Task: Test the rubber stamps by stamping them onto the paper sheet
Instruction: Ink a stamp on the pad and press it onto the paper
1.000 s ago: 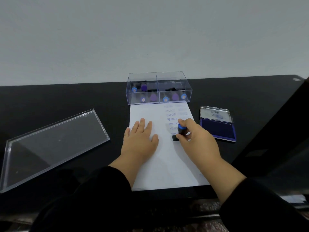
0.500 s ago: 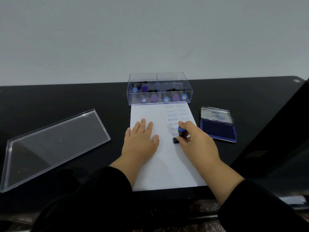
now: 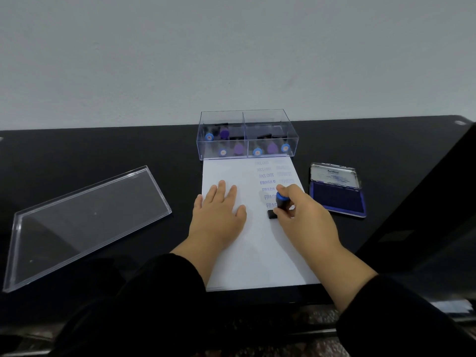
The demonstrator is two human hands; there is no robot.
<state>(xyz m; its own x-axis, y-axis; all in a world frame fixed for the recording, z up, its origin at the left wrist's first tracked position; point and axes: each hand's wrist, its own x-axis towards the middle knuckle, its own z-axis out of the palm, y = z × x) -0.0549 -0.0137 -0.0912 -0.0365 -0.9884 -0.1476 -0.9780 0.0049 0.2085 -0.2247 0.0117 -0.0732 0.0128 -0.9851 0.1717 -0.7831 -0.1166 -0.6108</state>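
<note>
Right hand (image 3: 304, 217) on the paper sheet (image 3: 257, 253); left hand (image 3: 219, 215) beside it leftward, ink pad (image 3: 337, 199) rightward, stamp box (image 3: 247, 135) beyond, lid (image 3: 85, 217) far left.

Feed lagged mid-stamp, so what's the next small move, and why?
Probably lift the stamp straight up: the right hand grips it with its base down on the paper sheet, just below the FRAGILE prints, while the left hand lies flat, steadying the sheet.

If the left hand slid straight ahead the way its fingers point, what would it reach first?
Probably the clear stamp box at the far edge of the paper sheet. The left hand lies flat, fingers pointing away, and only bare paper shows between.
</note>
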